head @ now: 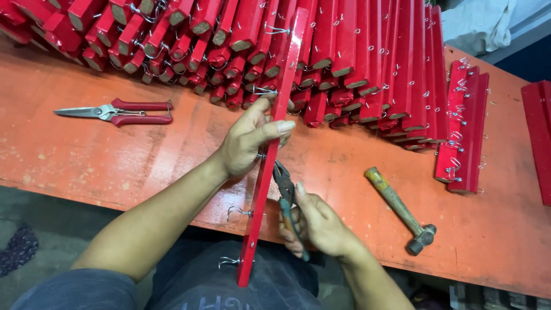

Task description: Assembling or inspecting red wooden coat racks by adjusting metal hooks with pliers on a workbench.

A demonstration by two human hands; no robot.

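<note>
My left hand (251, 138) grips a long red wooden slat (261, 189) near its middle, thumb across the front face. The slat runs from my lap up over the bench, and metal wire hooks (236, 212) stick out of its left edge. My right hand (318, 224) is closed on a pair of pliers (285, 186), whose jaws sit against the right edge of the slat just below my left hand.
Red-handled shears (117, 112) lie at the left of the orange workbench (74, 155). A wooden-handled hammer (400, 209) lies at the right. Piles of red slats with hooks (344, 63) fill the back, with more stacks at right (462, 132) and the far right edge (539, 132).
</note>
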